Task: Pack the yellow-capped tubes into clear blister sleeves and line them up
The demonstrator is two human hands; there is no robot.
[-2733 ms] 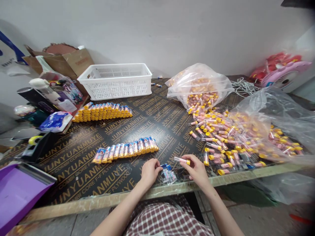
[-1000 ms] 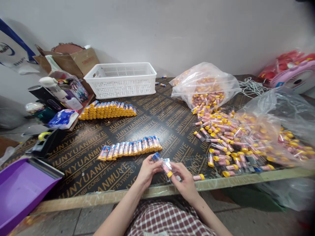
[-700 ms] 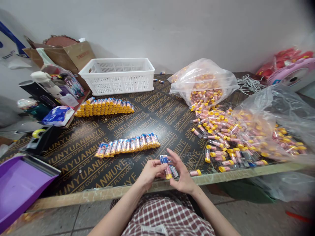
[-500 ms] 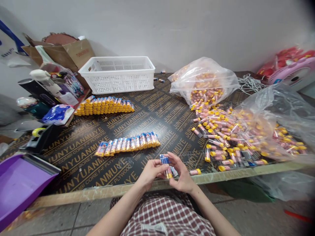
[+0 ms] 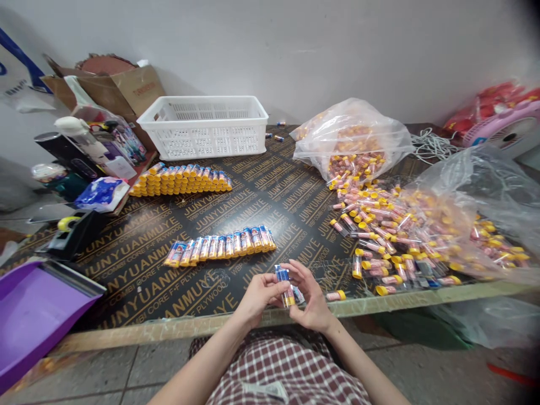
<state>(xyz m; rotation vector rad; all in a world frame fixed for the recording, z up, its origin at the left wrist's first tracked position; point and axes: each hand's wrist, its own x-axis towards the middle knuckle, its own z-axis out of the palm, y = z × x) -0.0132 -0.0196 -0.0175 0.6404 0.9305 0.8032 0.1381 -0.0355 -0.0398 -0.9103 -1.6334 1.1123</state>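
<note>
Over the table's front edge, a small clear tube with a yellow cap and a blue upper part (image 5: 285,283) is held upright, slightly tilted, between both hands. My left hand (image 5: 258,297) pinches it from the left with thumb and fingers. My right hand (image 5: 311,301) curves round its other side, fingertips at the top and thumb near the bottom. Another small blue-and-silver piece (image 5: 298,295) shows partly behind the tube, by my right palm. A row of labelled tubes (image 5: 221,246) lies side by side beyond my hands. One loose pink tube (image 5: 336,296) rests right of my right hand.
A heap of pink, yellow-capped tubes (image 5: 379,219) covers the right side, spilling from a plastic bag (image 5: 350,126). Stacked tubes (image 5: 181,181) lie at left, before a white basket (image 5: 202,138). A purple dustpan (image 5: 42,315) and tape dispenser (image 5: 73,233) stand left.
The whole view has shifted very slightly. Both hands keep the same hold on the tube, and nothing on the table has visibly moved.
</note>
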